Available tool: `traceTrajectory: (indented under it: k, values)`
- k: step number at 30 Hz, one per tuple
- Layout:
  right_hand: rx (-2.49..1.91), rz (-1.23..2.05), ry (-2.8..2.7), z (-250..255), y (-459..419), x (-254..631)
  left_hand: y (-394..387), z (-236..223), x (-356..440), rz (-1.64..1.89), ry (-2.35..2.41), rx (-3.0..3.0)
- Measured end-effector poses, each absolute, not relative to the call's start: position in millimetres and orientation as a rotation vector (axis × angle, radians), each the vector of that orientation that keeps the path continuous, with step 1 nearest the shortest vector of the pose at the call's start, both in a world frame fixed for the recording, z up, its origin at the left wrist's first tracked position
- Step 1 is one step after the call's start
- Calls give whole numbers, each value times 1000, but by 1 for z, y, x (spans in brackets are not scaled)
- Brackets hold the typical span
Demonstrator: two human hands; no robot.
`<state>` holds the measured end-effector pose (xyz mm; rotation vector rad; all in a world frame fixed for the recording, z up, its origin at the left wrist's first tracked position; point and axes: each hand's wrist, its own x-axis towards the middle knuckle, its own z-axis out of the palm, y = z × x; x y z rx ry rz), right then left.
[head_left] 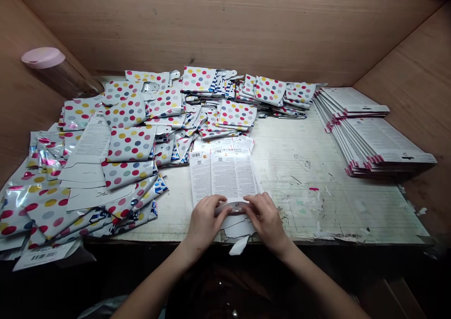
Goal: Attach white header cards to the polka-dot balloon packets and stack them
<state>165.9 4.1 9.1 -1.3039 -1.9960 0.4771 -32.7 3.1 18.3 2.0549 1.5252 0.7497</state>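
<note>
A flat white packet [222, 174] with printed text and barcodes lies face down near the table's front edge, on top of others like it. My left hand [205, 219] and my right hand [265, 218] press on its near end, fingers curled over the packet's grey hanger flap [230, 208]. White card pieces [239, 229] stick out below the hands at the table edge.
Several polka-dot packets [131, 143] lie heaped over the left and back of the worn white table [317, 192]. Two fanned stacks of finished packets [373, 145] sit at the right. A pink-lidded jar [52, 70] stands at the back left. Wooden walls enclose the bench.
</note>
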Motion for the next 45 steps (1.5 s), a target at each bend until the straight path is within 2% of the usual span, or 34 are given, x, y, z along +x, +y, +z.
traceTrajectory:
  k: [3,9,13,19,25,30,35,39,42,45]
  values:
    - [-1372,468,-2019,6,4,164,8,24,-31,645,1597,1970]
    - [-1468,679,-2050,10,15,167,16,35,-27,407,1761,1899]
    - [-1587,718,-2015,15,22,165,15,39,-21,358,1888,1931]
    - [-1497,428,-2052,5,13,162,8,41,-21,147,2094,2028]
    - [-1214,-181,-2244,-6,-2,159,9,46,-14,175,2135,1879]
    - [-1194,-217,-2367,2,4,152,23,45,-25,26,2086,1659]
    - [-1126,-323,-2346,-2,14,147,37,30,-49,399,1780,1554]
    - [-1061,-460,-2277,-4,18,142,30,32,-32,734,1476,1094]
    - [-1051,-475,-2204,13,21,151,19,45,-7,866,1321,917]
    - [-944,-488,-2153,44,27,201,15,55,0,950,1267,962]
